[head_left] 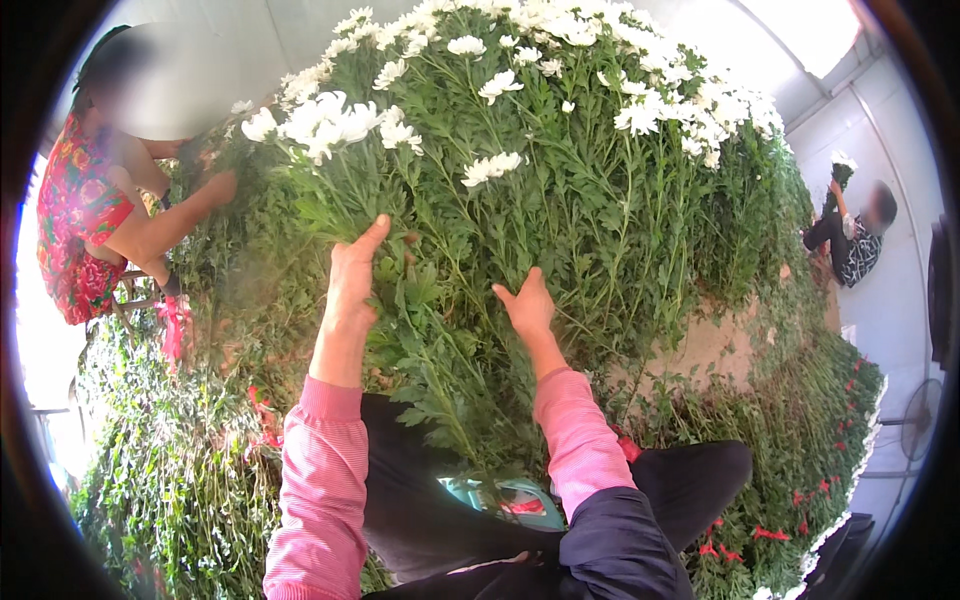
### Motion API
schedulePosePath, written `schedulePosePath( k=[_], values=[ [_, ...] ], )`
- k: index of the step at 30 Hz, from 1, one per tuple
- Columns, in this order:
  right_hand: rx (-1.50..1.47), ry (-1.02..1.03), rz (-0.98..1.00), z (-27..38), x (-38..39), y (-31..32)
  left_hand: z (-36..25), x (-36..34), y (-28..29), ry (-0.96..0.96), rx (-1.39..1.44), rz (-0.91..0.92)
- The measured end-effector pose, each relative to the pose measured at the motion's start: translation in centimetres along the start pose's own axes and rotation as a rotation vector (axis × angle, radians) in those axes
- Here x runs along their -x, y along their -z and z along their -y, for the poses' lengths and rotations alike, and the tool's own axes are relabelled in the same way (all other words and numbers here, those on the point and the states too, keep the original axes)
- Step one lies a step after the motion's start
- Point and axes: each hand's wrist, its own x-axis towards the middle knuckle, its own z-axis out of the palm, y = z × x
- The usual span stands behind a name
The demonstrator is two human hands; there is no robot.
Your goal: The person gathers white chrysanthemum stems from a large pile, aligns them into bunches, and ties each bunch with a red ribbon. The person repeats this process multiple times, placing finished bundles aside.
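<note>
A loose bunch of white chrysanthemums (325, 128) leans across my left hand (352, 275). The thumb points up beside the leafy stems, and the fingers curl behind them, mostly hidden by leaves. Lower down, the bunch's stems (450, 370) run toward my lap. My right hand (528, 305) reaches in among the green stems to the right of that bunch, thumb and forefinger apart, its other fingers hidden in foliage. Between the hands and beyond them rises a big heap of cut chrysanthemums (620, 190), white heads at the top and stems hanging toward me.
A teal plastic object (520, 503) with something red in it lies between my legs. Tied bundles with red ribbons (770, 534) are piled at lower right, more stems (170, 450) at lower left. One person (95, 215) works at left, another (858, 245) far right near a fan (920, 420).
</note>
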Motion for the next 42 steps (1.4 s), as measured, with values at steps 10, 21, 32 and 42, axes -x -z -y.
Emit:
schedulePosePath(
  k=[10, 21, 32, 42],
  values=[
    [-0.508, 0.190, -0.024, 5.0, 3.1, 8.0, 2.4, -2.2, 0.4, 0.026, 0.028, 0.037],
    [-0.699, 0.424, 0.032, 15.4, 6.6, 12.5, 2.0, -0.3, -1.4, 0.112, 0.059, 0.125],
    [-0.244, 0.547, -0.062, 16.3, 7.8, 10.0, 6.2, -2.0, 0.1, -0.047, -0.110, 0.150],
    [-0.291, 0.517, -0.243, 13.4, 0.7, 4.7, 1.2, -0.3, 2.9, -0.159, 0.124, -0.069]
  ],
)
